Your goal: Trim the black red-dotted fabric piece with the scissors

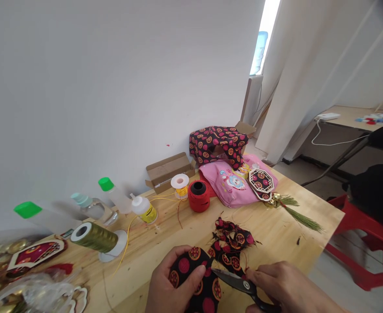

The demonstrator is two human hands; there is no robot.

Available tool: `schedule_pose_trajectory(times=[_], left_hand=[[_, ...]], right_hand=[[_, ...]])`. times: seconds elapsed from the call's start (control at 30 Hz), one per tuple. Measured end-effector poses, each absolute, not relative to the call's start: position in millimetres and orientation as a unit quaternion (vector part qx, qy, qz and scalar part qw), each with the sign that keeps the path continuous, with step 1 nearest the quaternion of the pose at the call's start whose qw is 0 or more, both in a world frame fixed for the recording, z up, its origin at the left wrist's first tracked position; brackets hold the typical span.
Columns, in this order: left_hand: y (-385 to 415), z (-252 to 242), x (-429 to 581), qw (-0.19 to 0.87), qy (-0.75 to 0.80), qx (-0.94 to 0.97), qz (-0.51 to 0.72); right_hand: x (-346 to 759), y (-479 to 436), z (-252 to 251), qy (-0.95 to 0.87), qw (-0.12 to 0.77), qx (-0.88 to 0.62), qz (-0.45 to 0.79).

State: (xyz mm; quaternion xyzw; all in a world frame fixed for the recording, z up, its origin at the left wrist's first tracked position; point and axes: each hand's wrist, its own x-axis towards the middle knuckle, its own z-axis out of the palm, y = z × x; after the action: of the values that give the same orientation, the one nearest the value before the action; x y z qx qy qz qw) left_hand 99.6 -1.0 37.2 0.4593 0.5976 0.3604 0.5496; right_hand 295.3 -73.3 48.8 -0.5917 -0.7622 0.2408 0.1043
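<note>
My left hand (175,282) is closed on a piece of black fabric (207,304) printed with orange slices and pink dots, thumb on top. My right hand (282,284) grips a pair of dark-handled scissors (246,285). Their blades reach left to the upper right edge of the fabric piece; whether they are cutting into it I cannot tell. Just beyond the blades lies a heap of frayed scraps (233,239) of the same print. The lower parts of both hands and of the fabric run out of the frame.
Along the wall stand a green thread cone (95,237), a white glue bottle (144,208), a red spool (199,196) and a small cardboard box (170,172). A pink bag (226,187) and a tasselled ornament (261,182) lie at the right. A red stool (370,243) is beyond the table's edge.
</note>
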Motion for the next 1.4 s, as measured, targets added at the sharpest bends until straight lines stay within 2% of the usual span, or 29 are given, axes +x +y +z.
schedule_pose_trajectory(times=[0.23, 0.37, 0.53, 0.7, 0.83, 0.93, 1.0, 1.13, 1.2, 1.27, 1.4], left_hand=[[0.4, 34.1, 103.5, 0.549, 0.594, 0.463, 0.362], [4.0, 23.0, 104.0, 0.577, 0.577, 0.454, 0.358], [7.2, 15.7, 101.7, 0.598, 0.572, 0.45, 0.334], [1.4, 23.3, 105.7, 0.593, 0.551, 0.482, 0.335], [-4.3, 27.0, 105.3, 0.573, 0.535, 0.517, 0.343], [-5.2, 24.2, 99.2, 0.55, 0.539, 0.528, 0.357], [-4.8, 20.1, 94.2, 0.572, 0.546, 0.498, 0.355], [-3.5, 11.7, 86.7, 0.639, 0.549, 0.41, 0.349], [-2.9, 9.1, 84.3, 0.656, 0.54, 0.391, 0.352], [-2.4, 7.8, 82.3, 0.661, 0.535, 0.386, 0.358], [-2.1, 7.5, 79.6, 0.639, 0.538, 0.394, 0.384]], right_hand=[[297.1, -71.4, 40.5, -0.754, 0.113, -0.601, 0.24], [304.1, -68.8, 29.2, -0.719, 0.137, -0.605, 0.313], [313.5, -72.9, 9.7, -0.629, 0.273, -0.587, 0.43], [288.3, -64.6, 15.7, -0.489, 0.436, -0.566, 0.5], [255.1, -50.6, 16.7, -0.457, 0.499, -0.573, 0.462], [241.5, -45.3, 8.3, -0.478, 0.522, -0.587, 0.394], [241.9, -42.7, 2.5, -0.491, 0.53, -0.606, 0.332], [259.2, -35.7, 0.5, -0.538, 0.489, -0.654, 0.207], [266.8, -33.1, 4.6, -0.549, 0.458, -0.669, 0.203], [267.9, -32.1, 10.5, -0.526, 0.47, -0.655, 0.273], [250.5, -32.1, 21.0, -0.41, 0.519, -0.541, 0.52]])
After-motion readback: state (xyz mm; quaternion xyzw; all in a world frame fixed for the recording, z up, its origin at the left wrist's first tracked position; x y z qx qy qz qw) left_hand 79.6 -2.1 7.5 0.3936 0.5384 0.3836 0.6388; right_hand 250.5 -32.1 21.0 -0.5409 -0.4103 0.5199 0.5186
